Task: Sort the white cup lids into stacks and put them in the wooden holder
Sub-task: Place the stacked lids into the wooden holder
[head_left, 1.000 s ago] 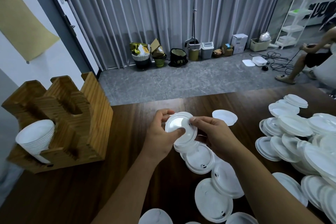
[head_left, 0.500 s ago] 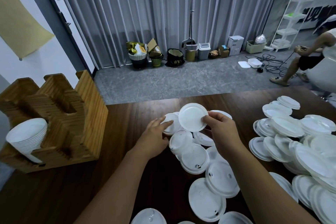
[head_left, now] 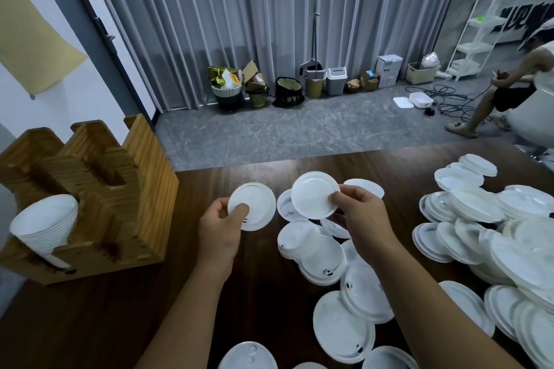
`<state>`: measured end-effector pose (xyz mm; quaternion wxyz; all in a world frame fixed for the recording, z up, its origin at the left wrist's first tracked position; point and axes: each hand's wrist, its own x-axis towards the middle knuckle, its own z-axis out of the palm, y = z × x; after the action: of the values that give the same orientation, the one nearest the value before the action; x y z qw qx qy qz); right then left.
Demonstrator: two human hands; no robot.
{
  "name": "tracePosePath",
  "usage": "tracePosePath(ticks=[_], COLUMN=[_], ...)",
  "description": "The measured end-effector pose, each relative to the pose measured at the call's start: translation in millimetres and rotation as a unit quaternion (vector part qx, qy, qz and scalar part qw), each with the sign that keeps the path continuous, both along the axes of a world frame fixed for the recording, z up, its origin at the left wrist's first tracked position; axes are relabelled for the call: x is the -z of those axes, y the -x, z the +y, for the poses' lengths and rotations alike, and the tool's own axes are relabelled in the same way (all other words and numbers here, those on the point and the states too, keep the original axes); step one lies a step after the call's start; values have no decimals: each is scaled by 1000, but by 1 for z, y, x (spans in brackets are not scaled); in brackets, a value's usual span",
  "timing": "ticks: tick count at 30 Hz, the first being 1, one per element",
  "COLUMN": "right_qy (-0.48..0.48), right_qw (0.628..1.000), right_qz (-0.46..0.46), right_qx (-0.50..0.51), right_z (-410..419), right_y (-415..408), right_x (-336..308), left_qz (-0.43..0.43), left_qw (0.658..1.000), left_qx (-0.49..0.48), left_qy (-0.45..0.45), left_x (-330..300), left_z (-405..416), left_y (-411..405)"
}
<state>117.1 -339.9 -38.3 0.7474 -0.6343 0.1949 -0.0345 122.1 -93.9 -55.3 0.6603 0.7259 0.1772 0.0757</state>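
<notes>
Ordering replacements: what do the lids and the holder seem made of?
The lid in the right hand, lid, looks like thin white plastic, slightly glossy, with a moulded rim. The wooden holder looks like unpainted layered wood, matte, showing grain and stacked edges; possibly plywood.

No legible text anywhere.

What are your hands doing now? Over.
Left hand pinches one lid. Right hand pinches another lid. Wooden holder has one stack. Nothing blocking.
</notes>
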Motion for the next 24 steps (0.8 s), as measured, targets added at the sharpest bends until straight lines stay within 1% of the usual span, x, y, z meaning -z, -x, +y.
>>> tracePosePath(ticks=[2, 3, 4, 8, 12, 16, 21, 24], right_qy=[5, 6, 5, -18, -42, -62, -94, -121], right_qw=[1000, 1000, 1000, 999, 995, 990, 977, 970], right_qz=[1, 1, 0, -7, -19, -26, -36, -29], right_qx=[-4, -9, -15, -51, -86, -123, -189, -208], right_z=[2, 4, 5, 12, 15, 11, 7, 8], right_y=[0, 0, 0, 3, 6, 10, 14, 15], right_x=[0, 0, 0, -3, -8, -11, -12, -12], left_qz=[24, 27, 25, 6, -39, -36, -70, -68], left_qw=[993, 987, 985, 985, 994, 992, 986, 987], left_qx=[30, 47, 63, 127, 103, 114, 144, 141], left_qy=[115, 149, 161, 119, 20, -41, -40, -45], left_x=[-12, -18, -22, -31, -31, -28, -27, -29], left_z=[-3, -4, -5, -13, -25, -31, -39, -48], left_y=[0, -1, -1, -2, -7, -7, -5, -3])
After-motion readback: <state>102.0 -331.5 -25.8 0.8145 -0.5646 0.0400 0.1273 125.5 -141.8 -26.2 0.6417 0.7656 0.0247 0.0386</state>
